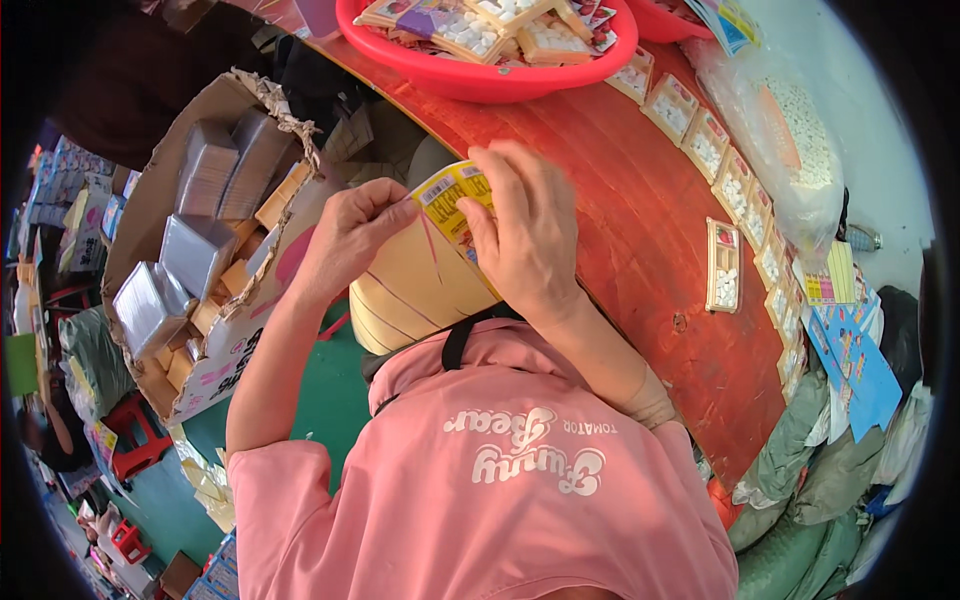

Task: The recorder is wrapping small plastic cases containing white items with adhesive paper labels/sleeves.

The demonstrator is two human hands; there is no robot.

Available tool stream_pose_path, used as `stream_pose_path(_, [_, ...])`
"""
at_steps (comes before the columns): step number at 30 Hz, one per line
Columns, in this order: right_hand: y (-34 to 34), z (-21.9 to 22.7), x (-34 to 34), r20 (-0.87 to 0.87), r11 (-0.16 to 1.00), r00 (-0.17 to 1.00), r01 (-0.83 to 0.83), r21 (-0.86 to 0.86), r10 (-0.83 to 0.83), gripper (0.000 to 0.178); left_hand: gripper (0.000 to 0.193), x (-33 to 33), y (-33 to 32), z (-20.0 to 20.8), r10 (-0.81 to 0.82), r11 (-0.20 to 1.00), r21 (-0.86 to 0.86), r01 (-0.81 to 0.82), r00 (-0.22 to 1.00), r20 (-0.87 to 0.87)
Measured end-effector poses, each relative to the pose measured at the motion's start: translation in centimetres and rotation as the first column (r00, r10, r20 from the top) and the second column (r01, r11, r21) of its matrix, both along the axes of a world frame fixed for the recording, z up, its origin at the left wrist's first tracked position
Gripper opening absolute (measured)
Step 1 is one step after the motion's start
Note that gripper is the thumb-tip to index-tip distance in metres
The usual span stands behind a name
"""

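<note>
Above my lap, a yellow printed card or sheet (452,208) is held between both hands. My left hand (352,228) pinches at its left corner, thumb and fingers pressed together. The right hand (530,225) grips the card's right side between thumb and fingers. Below the left fingertips hangs a thin pinkish strip (431,245); whether it is attached to the card I cannot tell. Under the card, a cream-yellow surface with dark lines (405,295) lies over my lap. What the right palm covers is hidden.
On the red table (640,220) lies a small compartment tray of white pieces (723,266). More such trays (740,190) line the far right edge. A red basin (490,84) holds several. To the left, a cardboard box (235,345) contains clear plastic cases (197,255).
</note>
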State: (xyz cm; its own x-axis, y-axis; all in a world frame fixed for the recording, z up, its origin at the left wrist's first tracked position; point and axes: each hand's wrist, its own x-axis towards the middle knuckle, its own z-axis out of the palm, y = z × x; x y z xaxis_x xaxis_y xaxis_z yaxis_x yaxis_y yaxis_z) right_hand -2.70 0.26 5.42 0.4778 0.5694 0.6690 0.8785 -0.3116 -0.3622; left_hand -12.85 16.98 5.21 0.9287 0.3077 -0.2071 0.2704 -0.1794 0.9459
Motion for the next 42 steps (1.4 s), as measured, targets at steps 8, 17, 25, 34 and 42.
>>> stream_pose_path(8, [-0.9, 0.3, 0.4, -0.137, 0.981, 0.982, -0.109, 0.161, 0.132, 0.010, 0.018, 2.2, -2.6, 2.0, -0.091, 0.994, 0.077, 0.077, 0.977, 0.194])
stream_pose_path(17, [-3.5, 1.6, 1.1, -0.273, 0.996, 0.961, -0.032, 0.079, 0.052, 0.009, 0.008, 3.7, -6.0, 3.2, -0.354, 0.788, 0.610, 0.085, 0.873, 0.335])
stream_pose_path(25, [-6.2, 1.2, 2.4, -0.923, 0.954, 0.288, 0.081, 0.289, 0.255, 0.011, 0.009, 4.8, -6.7, 3.4, -0.369, 0.856, 0.483, 0.183, 0.871, 0.324])
stream_pose_path(34, [-6.7, 0.5, 3.3, -0.557, 0.917, 0.802, 0.030, 0.398, 0.215, 0.014, 0.015, 6.1, -6.4, 2.7, -0.302, 0.953, 0.051, 0.299, 0.917, 0.260])
stream_pose_path(42, [-12.1, 1.5, 6.6, -0.094, 0.921, 0.952, -0.251, 0.298, 0.290, 0.016, 0.015, 10.7, -6.5, 4.2, -0.502, 0.794, -0.309, 0.523, 0.851, 0.151])
